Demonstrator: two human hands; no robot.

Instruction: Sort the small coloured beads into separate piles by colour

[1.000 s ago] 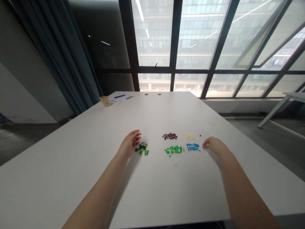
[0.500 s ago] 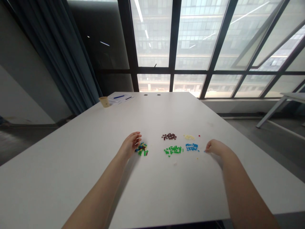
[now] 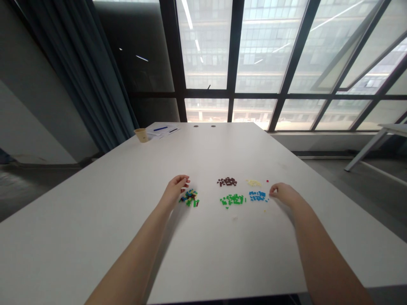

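Observation:
My left hand (image 3: 175,189) hovers at the edge of a mixed pile of small toy bricks (image 3: 191,201), its fingers loosely bent and apart, with nothing visible in them. My right hand (image 3: 284,194) is closed in a pinch just right of the blue bricks (image 3: 257,196); whatever the fingertips hold is hidden. Green bricks (image 3: 233,199) are spread left of the blue ones. Dark brown bricks (image 3: 227,181) and pale yellow bricks (image 3: 253,183) lie in groups farther back. A single red brick (image 3: 267,181) lies beyond my right hand.
On the white table (image 3: 203,250), a tiny yellow piece (image 3: 265,211) and whitish pieces (image 3: 235,217) lie nearer me. A paper cup (image 3: 141,135) stands at the far left beside papers (image 3: 165,132) with a blue pen (image 3: 160,128). Windows (image 3: 203,51) rise behind.
My right hand has moved slightly left and away from me, closer to the blue bricks. The blue piece seen at its fingertips no longer shows there. My left fingers have shifted and bent slightly.

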